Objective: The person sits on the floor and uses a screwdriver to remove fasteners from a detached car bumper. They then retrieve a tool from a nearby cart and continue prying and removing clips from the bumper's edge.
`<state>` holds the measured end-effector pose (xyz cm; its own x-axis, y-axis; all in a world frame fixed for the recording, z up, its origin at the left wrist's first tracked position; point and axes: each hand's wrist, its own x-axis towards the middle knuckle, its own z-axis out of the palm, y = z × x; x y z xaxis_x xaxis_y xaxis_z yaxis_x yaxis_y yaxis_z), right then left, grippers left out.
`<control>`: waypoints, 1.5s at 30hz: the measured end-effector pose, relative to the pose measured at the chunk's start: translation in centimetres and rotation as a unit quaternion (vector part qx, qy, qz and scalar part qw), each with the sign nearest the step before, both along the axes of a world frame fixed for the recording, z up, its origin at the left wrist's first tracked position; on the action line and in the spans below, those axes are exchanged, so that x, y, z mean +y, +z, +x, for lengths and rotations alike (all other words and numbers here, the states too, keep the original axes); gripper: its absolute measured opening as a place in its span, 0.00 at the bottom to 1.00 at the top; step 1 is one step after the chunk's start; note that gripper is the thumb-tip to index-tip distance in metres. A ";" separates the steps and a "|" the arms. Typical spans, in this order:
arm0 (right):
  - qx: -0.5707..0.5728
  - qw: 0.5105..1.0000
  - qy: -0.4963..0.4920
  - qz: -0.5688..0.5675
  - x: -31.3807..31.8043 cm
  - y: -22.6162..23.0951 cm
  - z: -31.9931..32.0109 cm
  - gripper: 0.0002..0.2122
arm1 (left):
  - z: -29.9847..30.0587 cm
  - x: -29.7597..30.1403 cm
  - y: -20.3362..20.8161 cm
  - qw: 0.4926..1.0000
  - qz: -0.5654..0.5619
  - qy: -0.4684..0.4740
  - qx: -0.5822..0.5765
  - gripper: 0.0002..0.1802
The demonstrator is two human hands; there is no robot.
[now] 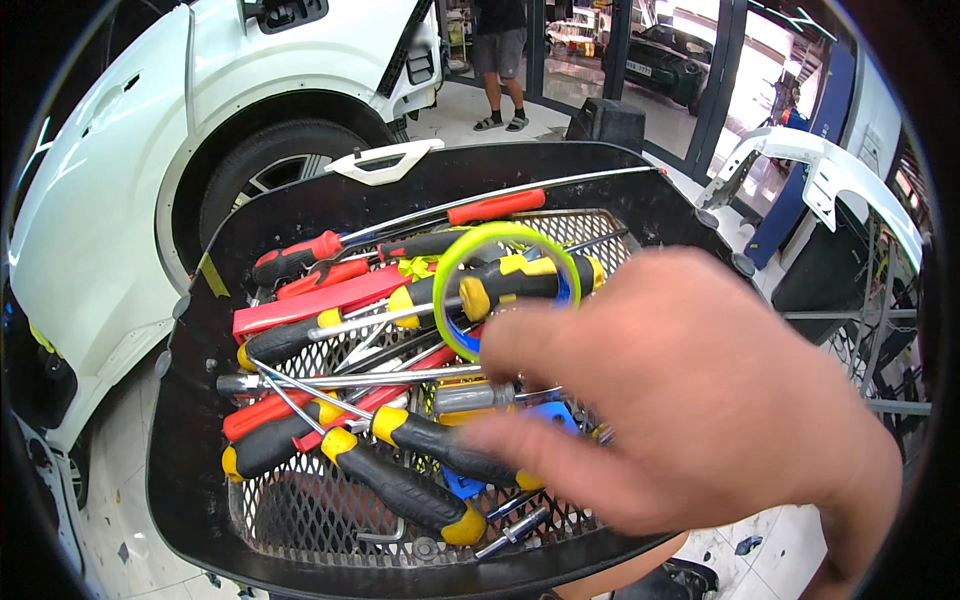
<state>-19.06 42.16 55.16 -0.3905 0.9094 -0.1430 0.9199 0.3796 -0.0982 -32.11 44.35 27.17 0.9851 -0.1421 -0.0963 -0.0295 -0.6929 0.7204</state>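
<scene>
My right hand reaches over a black tray with a mesh bottom. Its thumb and forefinger are apart, slightly blurred by motion, and the other fingers are hidden behind them. The forefinger overlaps the lower right edge of a yellow-green tape roll with a blue inner side; whether it touches is unclear. The roll leans on screwdrivers, among them a black and yellow screwdriver in front and a red and black screwdriver at the back left. My left hand is not in view.
A white car body with a wheel stands close behind the tray's left. Someone's legs show near the glass doors. A white body panel rests on a metal stand at right. A hex key lies in the tray.
</scene>
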 end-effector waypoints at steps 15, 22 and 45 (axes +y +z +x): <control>-0.015 0.916 -0.009 0.402 0.6 -1.7 3.4 0.16 | 0.3 -1.6 0.0 1.000 -0.003 -0.023 -0.001 0.21; -0.125 0.966 0.144 0.176 0.5 -3.5 -0.3 0.13 | 0.9 -1.4 0.0 0.999 0.027 -0.039 0.018 0.21; 0.532 0.418 -0.180 0.714 -21.0 -31.1 12.3 0.13 | -1.5 -4.3 0.1 0.901 0.294 0.050 -0.316 0.26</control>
<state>-6.74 21.19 24.07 0.6574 -0.2023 0.7259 0.6663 0.6061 -0.4345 -33.62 40.03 27.25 0.8744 -0.1568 0.4592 -0.2209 -0.9712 0.0890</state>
